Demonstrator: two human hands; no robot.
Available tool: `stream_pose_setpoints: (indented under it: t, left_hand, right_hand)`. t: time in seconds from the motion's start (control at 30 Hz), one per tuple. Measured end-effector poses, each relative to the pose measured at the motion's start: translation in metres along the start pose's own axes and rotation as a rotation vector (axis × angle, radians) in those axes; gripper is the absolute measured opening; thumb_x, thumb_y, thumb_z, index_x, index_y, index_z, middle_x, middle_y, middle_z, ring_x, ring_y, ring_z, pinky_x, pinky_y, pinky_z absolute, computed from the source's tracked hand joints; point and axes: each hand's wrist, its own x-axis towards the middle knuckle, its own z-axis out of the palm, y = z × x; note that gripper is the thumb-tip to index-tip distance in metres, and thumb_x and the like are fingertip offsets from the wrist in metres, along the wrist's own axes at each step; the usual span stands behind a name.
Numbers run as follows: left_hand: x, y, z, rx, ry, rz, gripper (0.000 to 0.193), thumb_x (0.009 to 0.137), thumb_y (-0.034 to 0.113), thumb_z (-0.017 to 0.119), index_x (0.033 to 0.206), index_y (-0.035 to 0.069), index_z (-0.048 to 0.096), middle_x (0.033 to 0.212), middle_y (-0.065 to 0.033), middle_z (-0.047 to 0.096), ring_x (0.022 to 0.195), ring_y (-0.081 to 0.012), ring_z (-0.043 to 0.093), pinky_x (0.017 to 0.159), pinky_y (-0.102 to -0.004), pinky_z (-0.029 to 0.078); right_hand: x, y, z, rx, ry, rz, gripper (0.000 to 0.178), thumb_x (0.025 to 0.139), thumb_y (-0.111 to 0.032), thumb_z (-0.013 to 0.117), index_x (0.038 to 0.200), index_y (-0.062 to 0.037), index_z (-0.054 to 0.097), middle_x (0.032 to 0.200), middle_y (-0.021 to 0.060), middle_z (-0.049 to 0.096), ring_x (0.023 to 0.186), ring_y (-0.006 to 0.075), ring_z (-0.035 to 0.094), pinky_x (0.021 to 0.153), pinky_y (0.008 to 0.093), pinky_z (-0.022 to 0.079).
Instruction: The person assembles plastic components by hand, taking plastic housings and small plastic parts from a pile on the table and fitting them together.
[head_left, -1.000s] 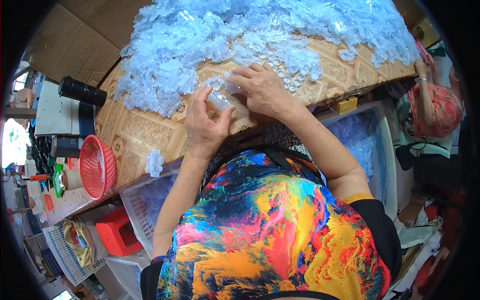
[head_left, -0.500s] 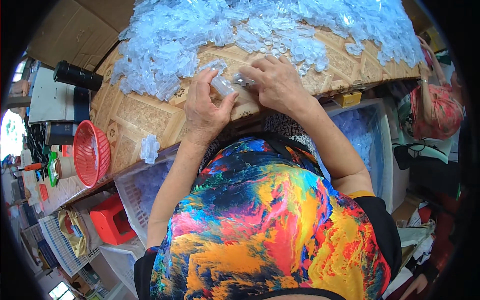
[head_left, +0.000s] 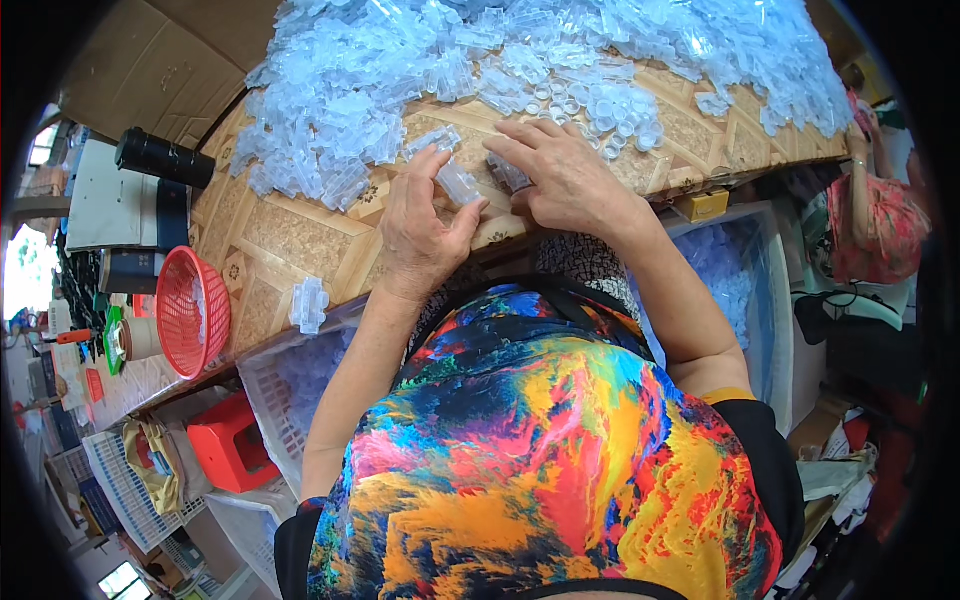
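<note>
A big heap of clear bluish plastic pieces [head_left: 420, 70] covers the far part of the patterned wooden table [head_left: 290, 240]. My left hand [head_left: 420, 230] rests at the table's near edge, its thumb and fingers closed on a small clear plastic piece [head_left: 460, 183]. My right hand [head_left: 560, 175] lies flat just to the right, fingers pressing on another clear piece [head_left: 505, 172] on the table. The two hands almost touch. A lone clear piece [head_left: 308, 303] lies at the table's edge to the left.
A red basket [head_left: 190, 310] and a black cylinder [head_left: 160, 157] sit at the table's left. White crates [head_left: 290, 390] holding clear pieces stand under the table edge on both sides, one [head_left: 745, 290] to the right. A red stool [head_left: 230, 445] is below left. Another person [head_left: 875, 215] is at the right.
Both hands stayed together at the table edge, working the small clear piece; the view shifted slightly, so the table and hands sit a little lower and more to the right.
</note>
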Motion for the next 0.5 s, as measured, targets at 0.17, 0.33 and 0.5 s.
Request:
stream_pose_setpoints:
  t: [0.17, 0.33, 0.5]
  left_hand:
    - [-0.001, 0.002, -0.002, -0.002, 0.015, 0.032, 0.064, 0.073, 0.008, 0.085, 0.129, 0.002, 0.054, 0.130, -0.0197, 0.060, 0.111, -0.0328, 0.064, 0.089, -0.0374, 0.056]
    - [-0.003, 0.004, -0.003, -0.043, -0.040, 0.015, 0.066, 0.072, 0.017, 0.086, 0.128, 0.004, 0.053, 0.127, -0.0203, 0.061, 0.115, -0.0382, 0.061, 0.097, -0.0433, 0.050]
    - [-0.003, 0.004, -0.003, -0.016, 0.008, 0.050, 0.067, 0.074, 0.014, 0.087, 0.130, 0.003, 0.054, 0.124, -0.0177, 0.062, 0.106, -0.0307, 0.065, 0.088, -0.0373, 0.055]
  right_hand:
    - [0.003, 0.001, 0.008, 0.021, -0.039, 0.015, 0.057, 0.073, -0.008, 0.073, 0.129, -0.0036, 0.061, 0.137, 0.0156, 0.058, 0.127, 0.0344, 0.052, 0.107, 0.0450, 0.040]
    - [0.009, -0.005, 0.010, 0.022, -0.033, 0.099, 0.055, 0.074, -0.008, 0.072, 0.127, -0.0039, 0.062, 0.134, 0.0155, 0.060, 0.127, 0.0338, 0.053, 0.106, 0.0453, 0.041]
    - [0.015, -0.003, 0.018, 0.062, 0.165, 0.049, 0.042, 0.079, -0.013, 0.071, 0.120, -0.0048, 0.066, 0.124, 0.0157, 0.065, 0.120, 0.0330, 0.058, 0.102, 0.0456, 0.043]
